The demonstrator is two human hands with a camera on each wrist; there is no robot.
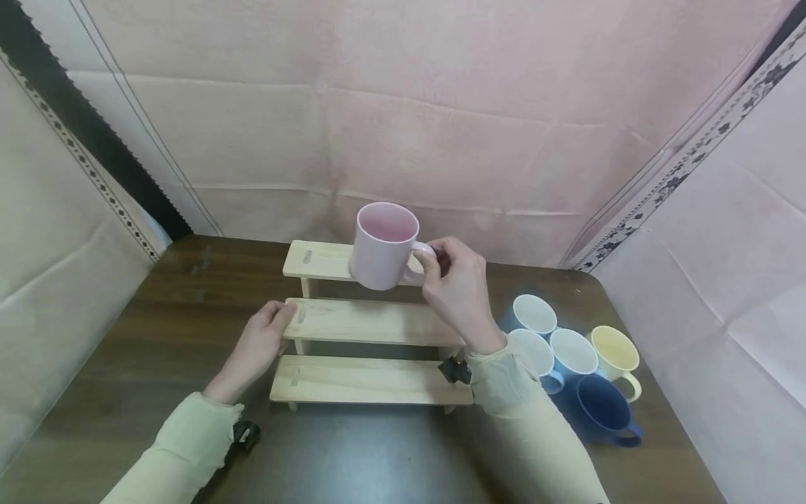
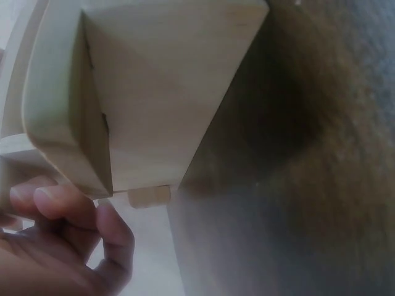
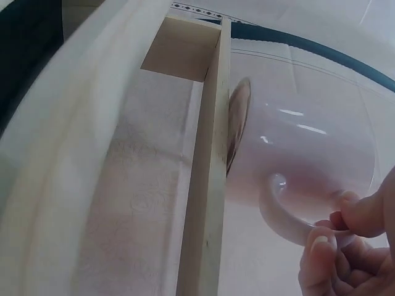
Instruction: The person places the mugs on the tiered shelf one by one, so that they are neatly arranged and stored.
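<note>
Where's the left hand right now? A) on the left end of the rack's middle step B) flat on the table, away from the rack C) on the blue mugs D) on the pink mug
A: the left hand touches the left end of the middle step while the right hand holds the pink mug by its handle over the top step.

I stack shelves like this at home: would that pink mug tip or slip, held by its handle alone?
The pink mug looks glossy and rigid, likely ceramic, so probably slippery and chip-prone. The right hand pinches only the handle, so its weight may tilt it. Its wide flat base should stand steadily on the wooden rack.
</note>
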